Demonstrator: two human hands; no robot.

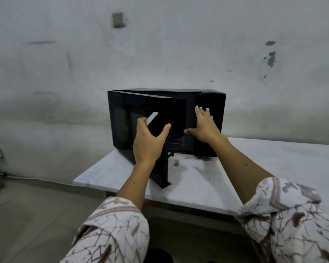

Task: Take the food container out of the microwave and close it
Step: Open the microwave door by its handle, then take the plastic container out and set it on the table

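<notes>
A black microwave [211,99] stands on a white marble table [273,168] against the wall. Its door [122,118] is hinged on the left and swung partway out toward me. My left hand [148,143] grips a black food container [157,126] with a white edge, held tilted in front of the cavity opening, thumb on its right side and fingers on its left. My right hand [205,126] lies flat with fingers spread on the microwave's right front panel. The cavity is dark and I cannot see inside it.
The table's left corner [76,180] sits just below the open door, whose bottom edge [164,185] overhangs the tabletop. A dark smudge [201,168] marks the top in front of the microwave. Tiled floor [27,215] lies to the left; a wall socket [118,20] is above.
</notes>
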